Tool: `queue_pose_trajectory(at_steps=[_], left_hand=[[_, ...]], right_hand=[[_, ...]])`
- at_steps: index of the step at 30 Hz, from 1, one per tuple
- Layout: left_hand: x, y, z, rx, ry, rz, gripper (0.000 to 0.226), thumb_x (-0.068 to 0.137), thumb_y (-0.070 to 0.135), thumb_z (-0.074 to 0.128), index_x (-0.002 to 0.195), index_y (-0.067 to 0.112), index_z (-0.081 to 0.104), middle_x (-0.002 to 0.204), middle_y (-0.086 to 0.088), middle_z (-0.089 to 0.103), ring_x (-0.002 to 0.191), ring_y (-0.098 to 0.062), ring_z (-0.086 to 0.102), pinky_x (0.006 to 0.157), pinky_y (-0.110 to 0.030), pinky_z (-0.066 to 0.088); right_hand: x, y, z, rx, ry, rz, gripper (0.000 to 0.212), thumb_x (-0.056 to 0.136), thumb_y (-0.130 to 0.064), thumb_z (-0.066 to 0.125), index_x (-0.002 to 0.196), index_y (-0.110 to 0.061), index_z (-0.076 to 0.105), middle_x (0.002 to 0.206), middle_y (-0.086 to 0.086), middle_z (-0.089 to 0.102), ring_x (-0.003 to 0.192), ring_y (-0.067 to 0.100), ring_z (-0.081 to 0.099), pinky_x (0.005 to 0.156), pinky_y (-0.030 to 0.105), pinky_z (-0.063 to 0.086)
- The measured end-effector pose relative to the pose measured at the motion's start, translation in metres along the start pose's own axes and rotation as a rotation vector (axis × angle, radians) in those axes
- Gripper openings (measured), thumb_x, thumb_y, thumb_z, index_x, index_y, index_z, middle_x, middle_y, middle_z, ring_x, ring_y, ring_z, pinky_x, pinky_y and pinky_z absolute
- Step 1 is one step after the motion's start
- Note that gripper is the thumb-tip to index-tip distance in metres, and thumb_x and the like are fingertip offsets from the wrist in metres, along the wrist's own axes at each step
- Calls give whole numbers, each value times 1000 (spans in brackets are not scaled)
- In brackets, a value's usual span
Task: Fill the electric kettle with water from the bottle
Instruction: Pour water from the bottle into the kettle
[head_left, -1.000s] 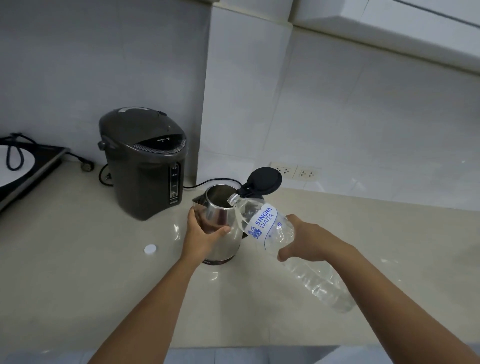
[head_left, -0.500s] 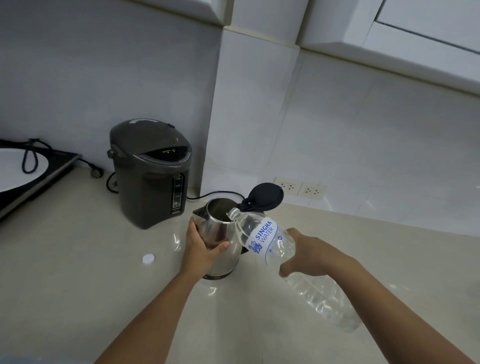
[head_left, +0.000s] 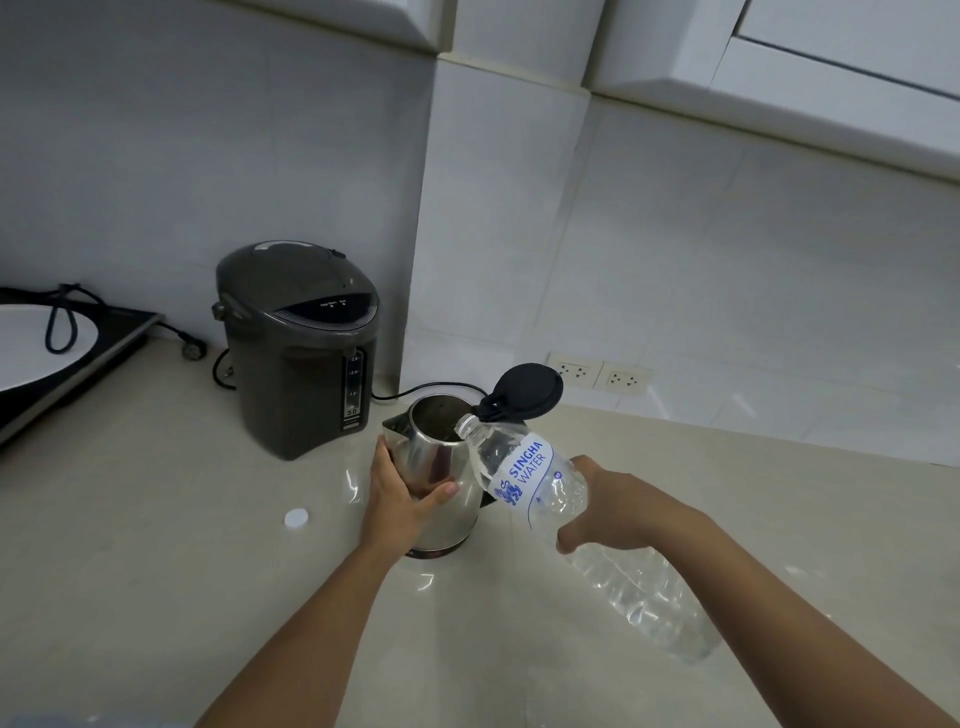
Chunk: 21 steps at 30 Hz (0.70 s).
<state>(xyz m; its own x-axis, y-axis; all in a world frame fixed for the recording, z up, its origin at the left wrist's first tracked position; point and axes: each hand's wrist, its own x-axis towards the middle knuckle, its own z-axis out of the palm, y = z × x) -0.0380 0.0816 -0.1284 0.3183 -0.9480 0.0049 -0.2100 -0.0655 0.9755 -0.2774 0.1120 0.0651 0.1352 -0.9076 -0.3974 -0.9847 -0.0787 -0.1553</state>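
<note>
Presently my left hand (head_left: 402, 506) grips the kettle (head_left: 441, 467), lid (head_left: 527, 389) open, cap (head_left: 296, 518) off; my right hand (head_left: 608, 506) grasps the tilted bottle (head_left: 540, 483) at its mouth; filling remains unfinished.

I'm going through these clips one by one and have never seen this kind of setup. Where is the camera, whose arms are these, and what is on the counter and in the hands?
There is no machine here. The camera is worn on a person's head and looks forward and down, so the two bare arms are the wearer's own. There is only this one view.

The left hand steadies a steel electric kettle standing on a pale counter, with its black lid flipped open. The right hand grips a clear water bottle, tipped with its open neck at the kettle's mouth.

Also on the counter: a small white bottle cap to the left of the kettle, a dark grey hot water dispenser behind it, and a black cooktop at the far left. Two wall sockets sit on the tiled wall.
</note>
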Motion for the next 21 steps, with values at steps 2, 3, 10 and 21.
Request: queue_pose_trajectory(at_steps=[2, 3, 10, 21], left_hand=[[-3, 5, 0, 2, 12, 12, 140, 43, 82, 78, 154, 29, 10, 156, -2, 33, 139, -28, 47, 112, -50, 44], [-4, 6, 0, 0, 17, 10, 142, 42, 83, 77, 154, 29, 9, 157, -2, 32, 141, -26, 44, 113, -50, 43], [1, -2, 0, -1, 14, 6, 137, 47, 79, 82, 153, 30, 11, 155, -1, 36, 136, -28, 51, 111, -50, 45], [-5, 7, 0, 11, 26, 30, 136, 50, 74, 81, 155, 21, 12, 155, -5, 35, 141, -25, 41, 113, -46, 43]], right_hand=[[1, 0, 0, -2, -2, 2, 96, 67, -44, 78, 145, -29, 24, 101, -2, 58, 95, 23, 59, 84, 36, 53], [1, 0, 0, -6, -2, 3, 96, 67, -44, 78, 144, -29, 24, 101, -2, 58, 95, 23, 59, 85, 37, 53], [3, -1, -2, -37, -2, 6, 96, 66, -45, 79, 143, -29, 25, 102, 0, 60, 95, 24, 60, 86, 39, 54], [4, -3, -7, -91, -8, 13, 97, 66, -46, 78, 144, -30, 23, 105, 0, 59, 97, 24, 59, 86, 38, 53]])
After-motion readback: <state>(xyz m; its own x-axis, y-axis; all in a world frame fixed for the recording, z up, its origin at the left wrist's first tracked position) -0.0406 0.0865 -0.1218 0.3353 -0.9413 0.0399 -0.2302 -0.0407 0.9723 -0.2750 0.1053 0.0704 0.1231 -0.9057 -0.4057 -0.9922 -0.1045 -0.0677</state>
